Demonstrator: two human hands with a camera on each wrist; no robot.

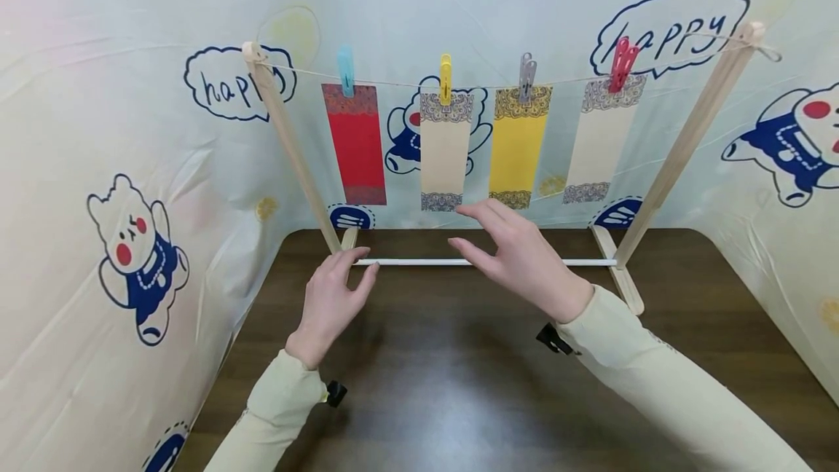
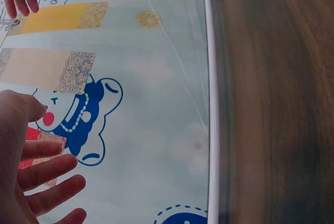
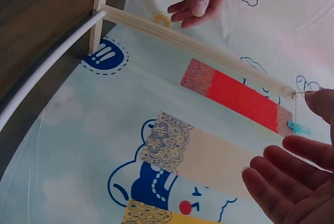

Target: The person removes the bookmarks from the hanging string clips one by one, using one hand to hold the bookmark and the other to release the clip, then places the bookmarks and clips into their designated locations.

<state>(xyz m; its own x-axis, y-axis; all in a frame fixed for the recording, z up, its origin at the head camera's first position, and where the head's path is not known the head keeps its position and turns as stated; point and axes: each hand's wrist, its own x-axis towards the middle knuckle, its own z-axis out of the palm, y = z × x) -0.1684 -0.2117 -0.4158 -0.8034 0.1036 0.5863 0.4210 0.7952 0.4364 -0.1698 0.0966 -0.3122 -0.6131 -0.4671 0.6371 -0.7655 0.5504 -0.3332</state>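
Observation:
A small wooden rack (image 1: 288, 144) stands at the back of a dark table (image 1: 426, 392), with a string (image 1: 564, 81) between its two slanted posts. Four cards hang from the string: a red card (image 1: 355, 143) on a blue peg (image 1: 345, 71), a beige card (image 1: 445, 151) on a yellow peg (image 1: 446, 79), a yellow card (image 1: 519, 147) on a grey peg (image 1: 526, 77), and another beige card (image 1: 599, 140) on a red peg (image 1: 621, 64). My left hand (image 1: 354, 264) hovers near the rack's left foot, fingers relaxed and empty. My right hand (image 1: 468, 228) is raised just below the middle cards, fingers spread, holding nothing.
A white rod (image 1: 419, 262) joins the rack's two feet along the table. A printed plastic sheet (image 1: 98, 166) with bears and "happy" bubbles walls in the table at the back and both sides. Bare tabletop lies in front of the rack.

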